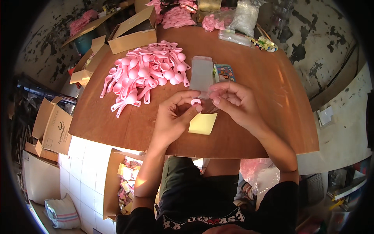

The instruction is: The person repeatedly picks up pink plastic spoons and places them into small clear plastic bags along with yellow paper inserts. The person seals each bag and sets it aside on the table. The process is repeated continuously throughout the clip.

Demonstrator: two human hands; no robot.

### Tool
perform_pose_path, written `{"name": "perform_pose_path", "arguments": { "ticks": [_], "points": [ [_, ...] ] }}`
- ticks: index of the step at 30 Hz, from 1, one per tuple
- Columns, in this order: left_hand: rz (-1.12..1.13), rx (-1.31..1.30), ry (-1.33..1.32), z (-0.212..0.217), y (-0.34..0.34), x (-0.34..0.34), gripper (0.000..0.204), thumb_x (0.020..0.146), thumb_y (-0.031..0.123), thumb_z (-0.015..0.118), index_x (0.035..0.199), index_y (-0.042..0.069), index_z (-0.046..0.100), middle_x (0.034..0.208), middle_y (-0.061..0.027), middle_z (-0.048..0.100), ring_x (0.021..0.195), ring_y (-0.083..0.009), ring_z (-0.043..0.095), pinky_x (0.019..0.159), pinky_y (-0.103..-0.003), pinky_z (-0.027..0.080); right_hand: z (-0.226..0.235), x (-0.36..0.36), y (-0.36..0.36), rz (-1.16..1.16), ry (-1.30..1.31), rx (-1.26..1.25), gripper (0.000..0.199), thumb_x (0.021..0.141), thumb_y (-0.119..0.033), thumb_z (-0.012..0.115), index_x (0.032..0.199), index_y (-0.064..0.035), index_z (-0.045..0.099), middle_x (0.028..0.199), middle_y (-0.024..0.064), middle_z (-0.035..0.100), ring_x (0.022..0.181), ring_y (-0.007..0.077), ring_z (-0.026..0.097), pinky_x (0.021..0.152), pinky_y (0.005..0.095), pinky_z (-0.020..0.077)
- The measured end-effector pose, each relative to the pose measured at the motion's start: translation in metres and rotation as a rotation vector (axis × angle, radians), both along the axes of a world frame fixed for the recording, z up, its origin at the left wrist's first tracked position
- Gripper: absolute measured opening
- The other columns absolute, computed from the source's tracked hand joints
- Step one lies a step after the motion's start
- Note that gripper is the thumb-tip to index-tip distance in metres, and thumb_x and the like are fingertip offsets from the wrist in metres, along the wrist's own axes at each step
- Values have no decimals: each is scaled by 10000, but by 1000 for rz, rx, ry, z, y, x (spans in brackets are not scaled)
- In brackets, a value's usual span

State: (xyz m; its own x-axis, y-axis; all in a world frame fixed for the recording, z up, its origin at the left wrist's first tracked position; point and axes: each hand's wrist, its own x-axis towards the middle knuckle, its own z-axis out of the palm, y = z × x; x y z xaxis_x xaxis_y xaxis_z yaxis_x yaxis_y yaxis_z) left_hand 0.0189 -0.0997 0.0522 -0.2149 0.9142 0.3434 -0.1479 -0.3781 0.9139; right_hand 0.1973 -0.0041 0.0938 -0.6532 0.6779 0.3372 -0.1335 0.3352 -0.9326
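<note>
My left hand (174, 114) pinches a pink scoop (196, 101) between thumb and fingers; only its handle end with a hole shows, the rest is hidden. My right hand (239, 104) is closed at the fingertips on what looks like a clear plastic bag (210, 106), stretched between both hands. Under them, a yellow paper pad (203, 124) lies on the table. Just beyond the hands are a stack of clear plastic bags (201, 72) and a small stack of colourful printed cards (224, 73). A large heap of pink scoops (146, 72) spreads to the left.
The brown wooden table (272, 85) has a curved far edge. An open cardboard box (133, 37) stands at its far left; bagged pink pieces (212, 22) and a bulging clear bag (245, 17) sit at the back. Below, left of my legs, a carton (113, 183) holds packed pieces.
</note>
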Motion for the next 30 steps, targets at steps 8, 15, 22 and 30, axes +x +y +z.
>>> {"name": "perform_pose_path", "arguments": {
  "ticks": [8, 15, 22, 30],
  "points": [
    [31, -8, -4, -6, 5, -4, 249, 944, 65, 656, 1177, -21, 632, 982, -62, 724, 847, -75, 642, 695, -204, 514, -15, 9, 6, -1, -26, -65, 174, 925, -46, 669, 1070, 52, 668, 995, 102, 696, 870, 123, 665, 774, 264, 573],
    [22, 4, -92, -5, 1, -4, 224, 970, 113, 632, 1155, -8, 664, 978, -58, 726, 783, -50, 628, 665, -194, 512, -24, 14, 9, 72, 113, 7, 163, 932, 20, 627, 1083, 56, 676, 986, 115, 699, 843, 143, 678, 770, 268, 576],
    [9, 34, 50, -5, -9, -18, 165, 966, 43, 603, 1085, -18, 701, 969, -57, 721, 780, -63, 632, 684, -208, 511, -17, 17, 11, 167, 137, 165, 153, 900, 89, 610, 1014, 56, 706, 1006, 129, 687, 877, 154, 677, 770, 249, 547],
    [-32, 157, 79, -5, -8, -19, 183, 931, -69, 522, 982, -40, 695, 1000, -80, 703, 876, -99, 627, 755, -228, 504, -18, 17, 11, 187, 97, 253, 135, 905, 72, 604, 963, 36, 720, 1048, 140, 661, 903, 183, 681, 798, 278, 551]
  ]
}}
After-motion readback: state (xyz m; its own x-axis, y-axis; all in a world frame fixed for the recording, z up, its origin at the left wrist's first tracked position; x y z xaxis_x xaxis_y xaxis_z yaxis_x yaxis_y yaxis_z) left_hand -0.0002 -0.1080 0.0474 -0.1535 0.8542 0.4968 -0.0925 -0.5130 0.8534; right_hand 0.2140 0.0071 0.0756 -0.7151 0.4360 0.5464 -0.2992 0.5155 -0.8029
